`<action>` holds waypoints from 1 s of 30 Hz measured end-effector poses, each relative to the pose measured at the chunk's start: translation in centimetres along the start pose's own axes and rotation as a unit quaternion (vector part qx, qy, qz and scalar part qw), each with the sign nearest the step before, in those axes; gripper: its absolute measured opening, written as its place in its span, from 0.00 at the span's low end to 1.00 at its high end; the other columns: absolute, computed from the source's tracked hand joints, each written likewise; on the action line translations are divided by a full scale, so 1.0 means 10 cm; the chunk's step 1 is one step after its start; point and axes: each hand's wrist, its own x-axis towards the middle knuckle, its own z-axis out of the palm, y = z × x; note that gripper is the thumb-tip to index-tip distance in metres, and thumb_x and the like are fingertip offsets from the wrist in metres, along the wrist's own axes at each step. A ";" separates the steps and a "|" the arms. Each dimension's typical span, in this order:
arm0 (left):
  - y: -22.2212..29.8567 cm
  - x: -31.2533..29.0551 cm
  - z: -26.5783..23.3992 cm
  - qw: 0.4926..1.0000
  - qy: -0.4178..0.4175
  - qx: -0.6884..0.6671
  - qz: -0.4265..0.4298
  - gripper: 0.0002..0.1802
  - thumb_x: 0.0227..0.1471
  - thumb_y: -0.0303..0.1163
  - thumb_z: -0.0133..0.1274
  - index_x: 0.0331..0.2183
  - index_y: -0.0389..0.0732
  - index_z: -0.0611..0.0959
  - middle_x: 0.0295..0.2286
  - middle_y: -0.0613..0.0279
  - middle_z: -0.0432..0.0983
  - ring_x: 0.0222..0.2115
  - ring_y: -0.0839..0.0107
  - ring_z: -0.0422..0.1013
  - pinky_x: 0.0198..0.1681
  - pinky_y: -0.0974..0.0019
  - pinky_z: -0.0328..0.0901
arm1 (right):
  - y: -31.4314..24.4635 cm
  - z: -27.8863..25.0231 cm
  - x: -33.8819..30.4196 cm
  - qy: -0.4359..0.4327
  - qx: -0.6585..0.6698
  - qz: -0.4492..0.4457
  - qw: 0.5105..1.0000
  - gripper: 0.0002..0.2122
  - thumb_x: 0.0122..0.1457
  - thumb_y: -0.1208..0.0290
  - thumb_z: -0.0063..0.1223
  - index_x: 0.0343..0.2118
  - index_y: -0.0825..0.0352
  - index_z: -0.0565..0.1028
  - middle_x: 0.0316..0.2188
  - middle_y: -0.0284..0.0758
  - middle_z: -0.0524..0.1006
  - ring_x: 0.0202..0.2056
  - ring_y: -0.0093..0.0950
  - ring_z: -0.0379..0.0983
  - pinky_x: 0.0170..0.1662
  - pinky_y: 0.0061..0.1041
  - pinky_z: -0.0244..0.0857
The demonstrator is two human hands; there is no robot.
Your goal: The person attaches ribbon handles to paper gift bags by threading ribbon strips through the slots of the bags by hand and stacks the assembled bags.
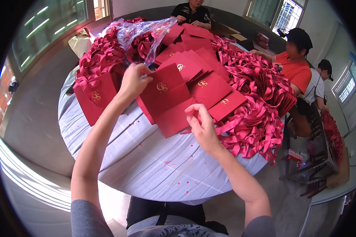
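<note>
A flat red paper gift bag with a gold emblem is held between my two hands above the near part of the round table. My left hand pinches its upper left corner, fingers closed. At its lower right edge my right hand has thumb and fingers closed on the bag's folded end. More flat red bags lie fanned out just beyond it, without ribbon visible on them. Left of my left forearm stands another red bag, beside a heap of ribbon-handled bags.
Small red dots are scattered over the pale tablecloth. Clear plastic wrap lies on the back pile. A large heap of ribboned bags fills the right side. One person sits across; others are at the right, near a bench.
</note>
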 end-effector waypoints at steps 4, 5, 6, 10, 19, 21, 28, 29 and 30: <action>0.54 -0.05 -0.41 0.985 0.077 0.067 0.139 0.07 0.39 0.24 0.57 0.26 0.37 0.78 0.26 0.55 0.73 0.32 0.57 0.69 0.36 0.60 0.64 | -0.01 -0.04 0.03 0.026 -0.022 -0.035 0.999 0.08 0.61 0.69 0.49 0.36 0.70 0.68 0.27 0.34 0.72 0.29 0.21 0.67 0.33 0.22 0.63; 0.72 -0.08 -0.51 0.969 0.100 0.115 0.195 0.05 0.41 0.23 0.55 0.26 0.38 0.77 0.26 0.58 0.73 0.32 0.58 0.68 0.37 0.59 0.63 | 0.02 -0.07 0.04 0.048 -0.025 -0.048 0.997 0.08 0.60 0.70 0.50 0.33 0.70 0.70 0.23 0.32 0.71 0.26 0.19 0.65 0.31 0.20 0.62; 0.87 -0.14 -0.59 0.955 0.129 0.139 0.227 0.05 0.42 0.23 0.54 0.27 0.38 0.76 0.26 0.58 0.73 0.32 0.59 0.68 0.36 0.59 0.63 | 0.02 -0.11 0.04 0.045 -0.013 -0.031 0.998 0.07 0.60 0.71 0.51 0.32 0.70 0.71 0.21 0.29 0.70 0.25 0.16 0.64 0.28 0.18 0.60; 1.24 -0.46 -0.79 0.950 0.118 0.129 0.257 0.05 0.43 0.23 0.54 0.27 0.38 0.75 0.25 0.59 0.72 0.30 0.59 0.66 0.36 0.59 0.62 | -0.26 -0.27 0.06 0.090 0.082 -0.034 0.992 0.05 0.61 0.72 0.48 0.31 0.68 0.71 0.21 0.27 0.71 0.20 0.13 0.65 0.21 0.14 0.58; 1.35 -0.98 -0.38 0.971 -0.068 -0.016 0.230 0.09 0.39 0.19 0.56 0.29 0.37 0.77 0.25 0.57 0.72 0.32 0.59 0.66 0.37 0.60 0.63 | -0.72 -0.26 -0.17 0.078 -0.208 -0.229 0.948 0.05 0.56 0.80 0.50 0.36 0.70 0.73 0.29 0.38 0.75 0.30 0.29 0.74 0.32 0.24 0.67; 1.32 -0.95 -0.41 0.971 -0.083 -0.011 0.225 0.10 0.39 0.19 0.56 0.30 0.38 0.78 0.26 0.59 0.73 0.34 0.59 0.66 0.40 0.61 0.62 | -0.68 -0.17 -0.20 0.051 -0.247 -0.220 0.943 0.11 0.50 0.83 0.53 0.37 0.69 0.73 0.30 0.40 0.75 0.31 0.38 0.74 0.32 0.30 0.68; 1.22 -0.94 -0.51 0.948 -0.052 0.100 0.299 0.16 0.40 0.21 0.56 0.36 0.43 0.81 0.31 0.66 0.77 0.34 0.65 0.66 0.42 0.65 0.58 | -0.55 -0.16 -0.19 0.041 -0.253 -0.192 0.947 0.15 0.48 0.84 0.53 0.40 0.69 0.71 0.34 0.42 0.76 0.34 0.40 0.75 0.35 0.32 0.70; 1.21 -0.95 -0.49 0.943 -0.035 0.103 0.315 0.16 0.40 0.21 0.57 0.36 0.43 0.81 0.31 0.66 0.76 0.33 0.65 0.66 0.40 0.65 0.58 | -0.55 -0.15 -0.19 0.041 -0.255 -0.189 0.947 0.15 0.48 0.84 0.53 0.40 0.69 0.71 0.34 0.42 0.76 0.34 0.40 0.75 0.35 0.32 0.70; 1.19 -0.95 -0.49 0.943 -0.036 0.101 0.314 0.16 0.40 0.21 0.57 0.36 0.43 0.81 0.31 0.66 0.76 0.33 0.65 0.66 0.40 0.65 0.58 | -0.53 -0.15 -0.19 0.039 -0.250 -0.189 0.949 0.15 0.48 0.84 0.53 0.40 0.69 0.71 0.35 0.42 0.76 0.35 0.41 0.75 0.35 0.32 0.70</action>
